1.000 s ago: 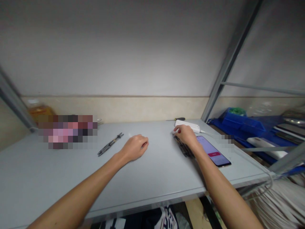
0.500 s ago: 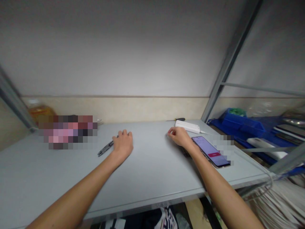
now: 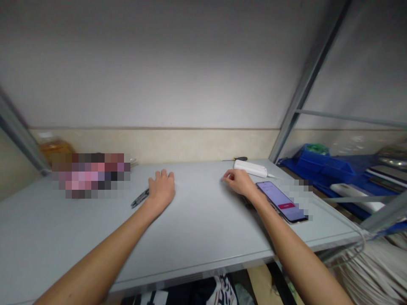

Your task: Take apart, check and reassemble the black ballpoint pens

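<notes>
Table (image 3: pixel 190 245) lies nearest you, with a phone (image 3: pixel 281 201) beside your right forearm and slim dark things (image 3: pixel 247 202) partly hidden under that wrist; rest the arm lightly so they don't shift. Your left hand (image 3: pixel 162 188) covers part of some dark pens (image 3: pixel 140 198); its fingers look spread, but your palm hides whether they pinch anything. For a steady hold, close thumb and fingertips along both sides, wrist low. Your right hand (image 3: pixel 237 181) has curled fingers; I cannot tell what, if anything, they pinch. Beyond it lie a white box (image 3: pixel 250 168) and, near the wall (image 3: pixel 197 144), a screwdriver (image 3: pixel 241 159).
</notes>
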Demonstrator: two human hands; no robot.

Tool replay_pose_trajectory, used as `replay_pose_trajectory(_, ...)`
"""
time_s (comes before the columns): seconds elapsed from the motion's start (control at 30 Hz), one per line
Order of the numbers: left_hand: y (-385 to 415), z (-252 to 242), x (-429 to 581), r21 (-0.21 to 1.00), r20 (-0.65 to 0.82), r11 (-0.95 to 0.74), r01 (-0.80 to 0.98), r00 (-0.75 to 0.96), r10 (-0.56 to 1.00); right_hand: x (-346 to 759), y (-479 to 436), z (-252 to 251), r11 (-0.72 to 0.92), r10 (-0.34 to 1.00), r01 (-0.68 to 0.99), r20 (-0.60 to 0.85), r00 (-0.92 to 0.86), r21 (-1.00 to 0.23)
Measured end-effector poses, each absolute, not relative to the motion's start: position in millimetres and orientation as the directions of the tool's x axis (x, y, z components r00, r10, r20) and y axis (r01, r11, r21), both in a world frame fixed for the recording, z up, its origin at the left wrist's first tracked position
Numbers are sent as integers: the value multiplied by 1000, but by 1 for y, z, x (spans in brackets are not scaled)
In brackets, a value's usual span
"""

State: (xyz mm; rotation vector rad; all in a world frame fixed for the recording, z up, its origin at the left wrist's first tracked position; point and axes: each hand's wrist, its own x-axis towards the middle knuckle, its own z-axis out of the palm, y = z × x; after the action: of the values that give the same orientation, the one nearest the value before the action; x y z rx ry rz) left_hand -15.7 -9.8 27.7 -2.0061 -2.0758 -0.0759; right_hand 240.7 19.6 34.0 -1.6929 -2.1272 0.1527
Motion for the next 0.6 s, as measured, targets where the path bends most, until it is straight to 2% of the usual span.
replay_pose_trajectory(0.2,-3,29,-25,-105,142,162,981,-146,979,241,21,33,275,948,899,250,-196,-340)
replay_pose_trajectory(0.33,-1,31,-30,-109,104,142,984,-131,986,241,21,31,291,946,895,239,-217,-338)
replay_pose_trajectory(0.6,2,30,-36,-120,148,134,984,-116,982,240,19,32,298,947,892,222,-232,-339)
